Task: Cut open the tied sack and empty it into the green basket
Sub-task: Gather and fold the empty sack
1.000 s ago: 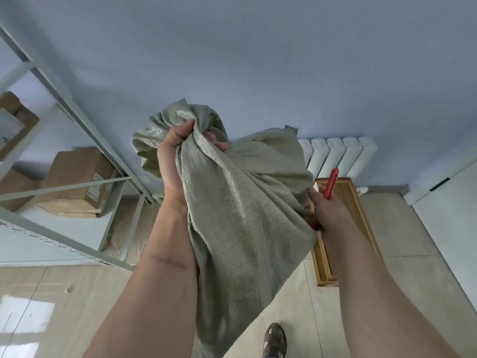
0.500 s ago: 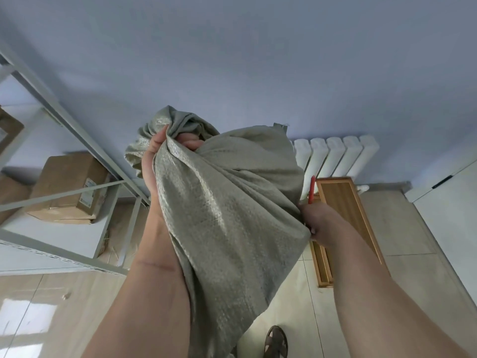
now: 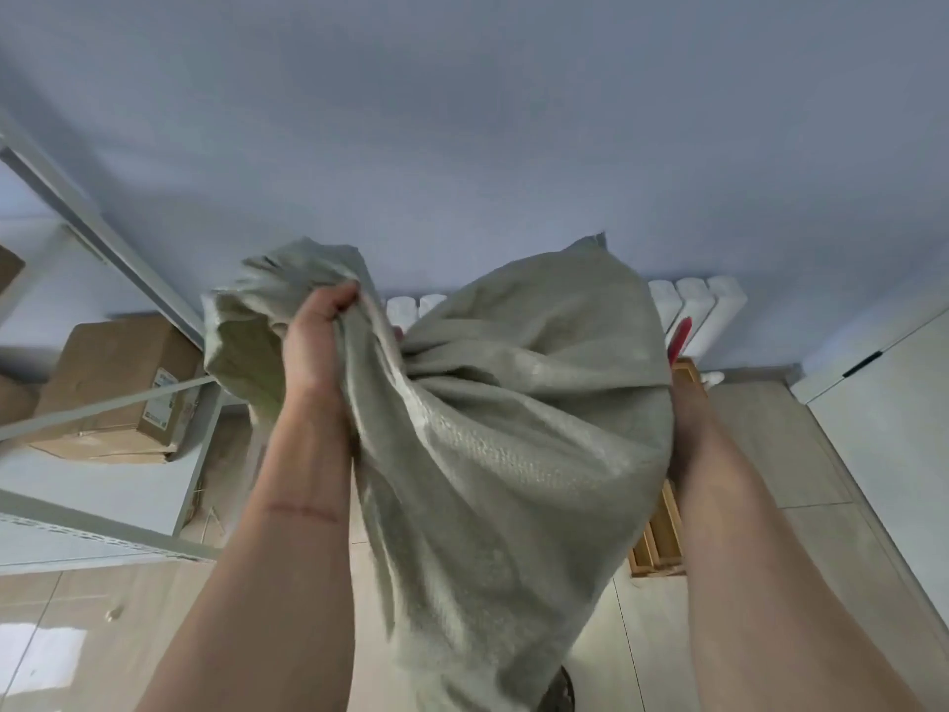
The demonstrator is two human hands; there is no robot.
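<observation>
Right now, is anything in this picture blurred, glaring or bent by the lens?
Head view: motion blur softens the sack's lower folds and the red tool behind it; a bright window reflection glares on the floor tiles at lower left; the wide-angle lens slants the shelf frame strongly.

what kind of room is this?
Likely a storeroom or utility room in a building: metal shelving holding cardboard boxes, a white radiator on a bare wall, tiled floor.
</observation>
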